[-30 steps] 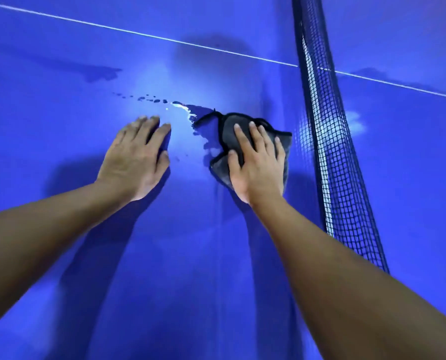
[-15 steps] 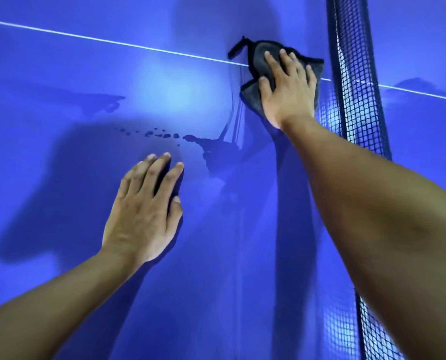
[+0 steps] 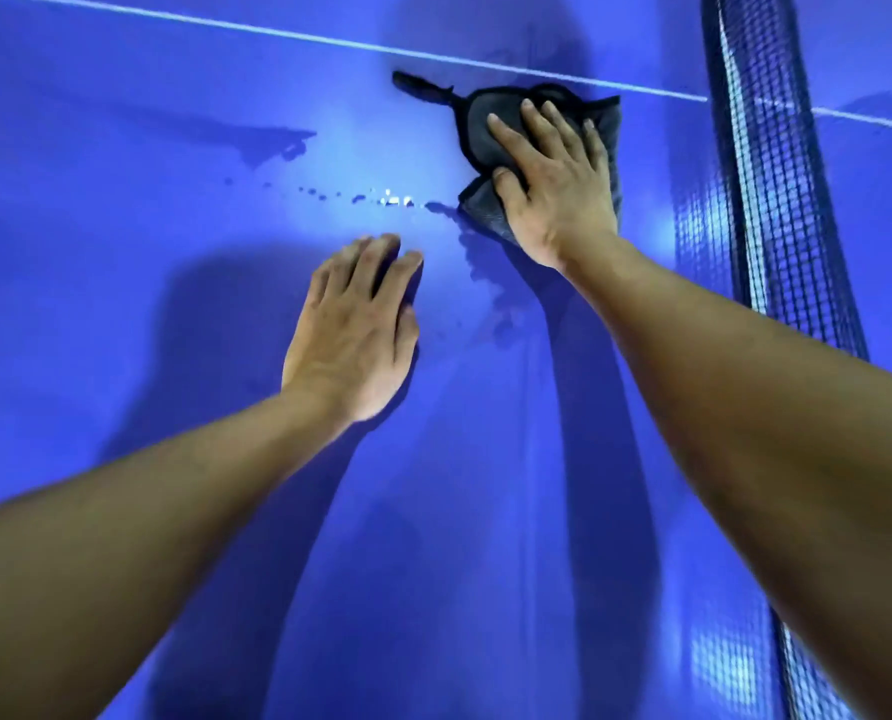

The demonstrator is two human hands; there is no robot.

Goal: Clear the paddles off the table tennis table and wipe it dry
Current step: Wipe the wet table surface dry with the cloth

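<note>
As the right hand (image 3: 553,181) presses the cloth (image 3: 477,124), its strap (image 3: 420,88) points left.

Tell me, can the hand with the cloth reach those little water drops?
Probably yes: the right hand presses the cloth flat just beside the water drops, with only bare table between them.

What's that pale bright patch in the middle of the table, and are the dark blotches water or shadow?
Head view: the pale patch is light glaring off the blue table around the droplets, which glint white; the big dark shapes beside the left hand and below the right hand pressing the cloth are cast shadows; the net bows slightly, probably the wide-angle lens.
</note>
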